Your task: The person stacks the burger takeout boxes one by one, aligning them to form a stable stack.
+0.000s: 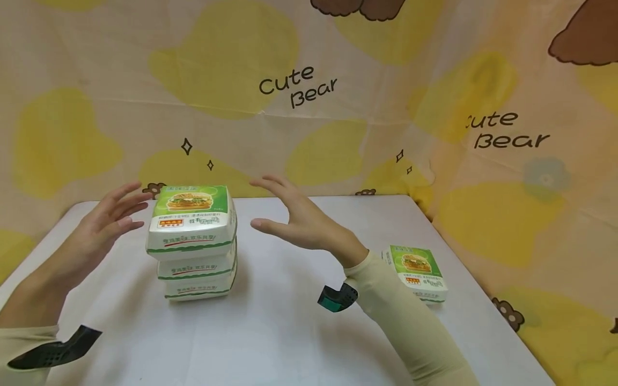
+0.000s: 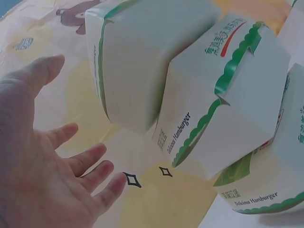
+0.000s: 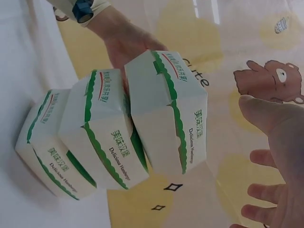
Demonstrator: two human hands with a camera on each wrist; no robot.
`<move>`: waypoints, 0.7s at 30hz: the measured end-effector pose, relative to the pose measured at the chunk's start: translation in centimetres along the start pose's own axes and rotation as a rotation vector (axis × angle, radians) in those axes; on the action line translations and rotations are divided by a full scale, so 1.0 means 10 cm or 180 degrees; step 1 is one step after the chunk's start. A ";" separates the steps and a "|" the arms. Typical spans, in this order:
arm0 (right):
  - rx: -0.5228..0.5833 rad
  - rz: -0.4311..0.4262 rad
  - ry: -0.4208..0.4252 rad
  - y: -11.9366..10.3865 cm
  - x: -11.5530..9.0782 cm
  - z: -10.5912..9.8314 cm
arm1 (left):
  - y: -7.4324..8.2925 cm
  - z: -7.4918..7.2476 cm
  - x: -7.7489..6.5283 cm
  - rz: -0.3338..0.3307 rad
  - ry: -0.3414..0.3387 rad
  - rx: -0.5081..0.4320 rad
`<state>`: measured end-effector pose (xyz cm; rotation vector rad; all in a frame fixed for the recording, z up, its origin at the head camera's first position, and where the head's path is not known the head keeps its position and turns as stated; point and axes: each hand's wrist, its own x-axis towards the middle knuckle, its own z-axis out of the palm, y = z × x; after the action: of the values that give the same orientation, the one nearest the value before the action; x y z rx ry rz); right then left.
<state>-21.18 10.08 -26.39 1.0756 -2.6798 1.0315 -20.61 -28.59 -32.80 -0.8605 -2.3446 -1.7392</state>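
Observation:
Three white-and-green hamburger boxes stand stacked on the table: a top box (image 1: 188, 244), a middle box (image 1: 193, 268) and a bottom box (image 1: 198, 290). The top box sits slightly off line with those below, its green lid printed with a burger. Just left of it is my left hand (image 1: 98, 233), fingers spread and apart from the cardboard. On the other side, a wider gap separates my right hand (image 1: 306, 220) from the stack; its thumb and fingers are extended and hold nothing. Both wrist views show bare palms beside the boxes.
Another hamburger box (image 1: 417, 271) lies on the right part of the white table (image 1: 270, 332), partly hidden by my right sleeve (image 1: 405, 316). A yellow patterned cloth (image 1: 338, 145) hangs behind the table and along its right side.

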 end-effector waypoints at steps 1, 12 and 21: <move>-0.0003 -0.0001 0.0003 0.01 -0.02 -0.01 | 0.01 0.01 0.00 0.0014 0.0014 -0.0015; -0.0035 0.0150 -0.0014 0.21 -0.24 -0.14 | 0.13 0.08 0.00 0.0259 0.0076 -0.0301; -0.0264 0.0373 -0.0005 0.46 -0.44 -0.29 | 0.22 0.11 0.00 0.0513 0.0135 -0.0517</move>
<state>-21.29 16.90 -28.09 0.9154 -2.7888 0.9269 -19.26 -27.13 -31.31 -0.9949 -2.0666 -1.8791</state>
